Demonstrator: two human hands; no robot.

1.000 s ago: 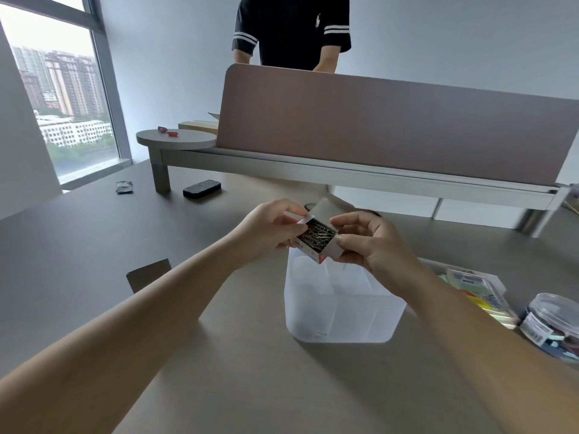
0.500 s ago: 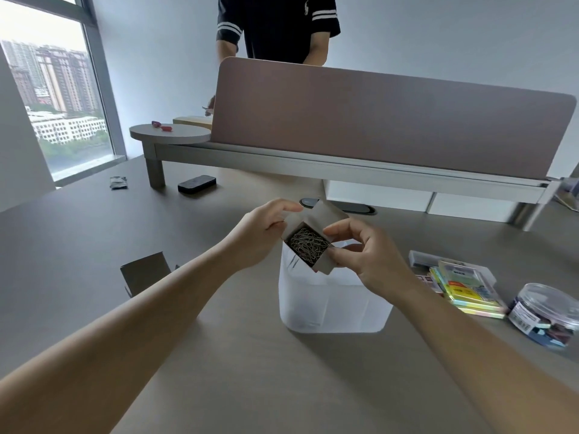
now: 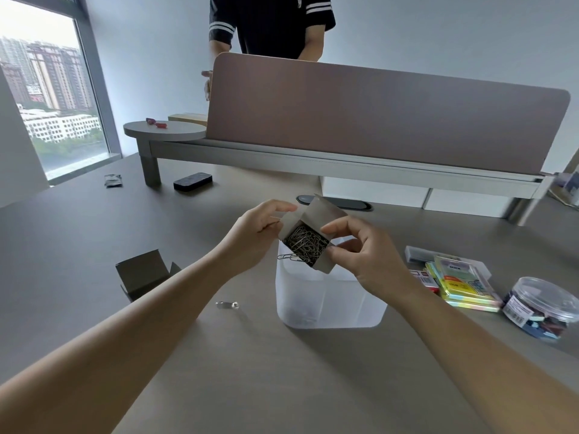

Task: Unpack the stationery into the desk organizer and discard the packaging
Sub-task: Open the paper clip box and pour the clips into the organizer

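Note:
Both my hands hold a small grey cardboard box with its flap open, full of metal paper clips. My left hand pinches its left side and my right hand grips its right side. The box is tilted above the translucent white desk organizer, and a few clips hang over its lower edge. One loose clip lies on the table to the organizer's left.
An empty opened carton lies at the left. Packs of sticky notes and a clear round tub of clips sit at the right. A black eraser-like block lies near the divider; a person stands behind it.
The box has tilted further over the organizer, with its flap wider open. Clips now spill over its lower edge, and one lies on the table.

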